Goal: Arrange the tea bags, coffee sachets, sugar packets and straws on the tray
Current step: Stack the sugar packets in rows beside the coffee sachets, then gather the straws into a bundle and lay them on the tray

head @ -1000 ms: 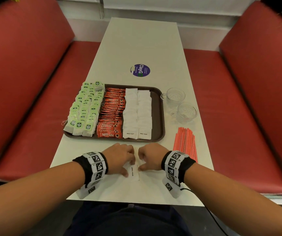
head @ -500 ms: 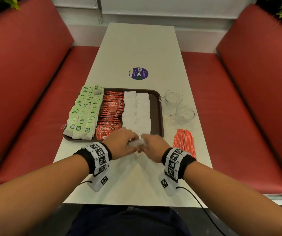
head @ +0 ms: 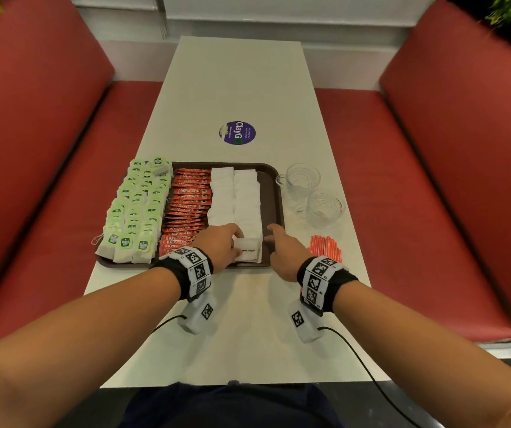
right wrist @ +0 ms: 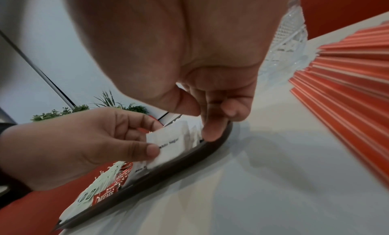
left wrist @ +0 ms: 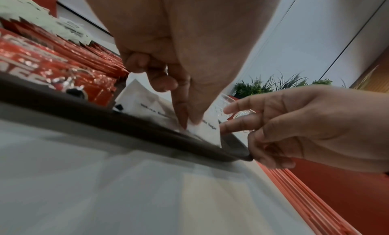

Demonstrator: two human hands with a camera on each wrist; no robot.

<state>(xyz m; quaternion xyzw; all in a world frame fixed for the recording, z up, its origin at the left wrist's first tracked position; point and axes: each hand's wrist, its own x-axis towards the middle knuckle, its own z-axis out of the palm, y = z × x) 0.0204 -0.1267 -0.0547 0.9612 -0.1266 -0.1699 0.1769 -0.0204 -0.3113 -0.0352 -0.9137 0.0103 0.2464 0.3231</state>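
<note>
A brown tray (head: 274, 208) holds rows of green tea bags (head: 137, 205), red coffee sachets (head: 186, 205) and white sugar packets (head: 235, 196). My left hand (head: 236, 242) pinches one sugar packet (head: 249, 247) between thumb and fingers and holds it at the near end of the right sugar row. In the right wrist view the thumb lies on this packet (right wrist: 168, 145). My right hand (head: 271, 234) is just right of it, fingers stretched out, their tips at the packet's (left wrist: 207, 130) edge, gripping nothing. Orange straws (head: 325, 248) lie on the table right of the tray.
Two clear glass cups (head: 302, 177) (head: 323, 206) stand right of the tray, behind the straws. A purple round sticker (head: 237, 132) is on the white table (head: 248, 335) farther back. Red bench seats (head: 433, 180) run along both sides.
Both hands lifted the sugar packet from the table's near part and carried it forward to the tray. The right hand has let go; the left still pinches it.
</note>
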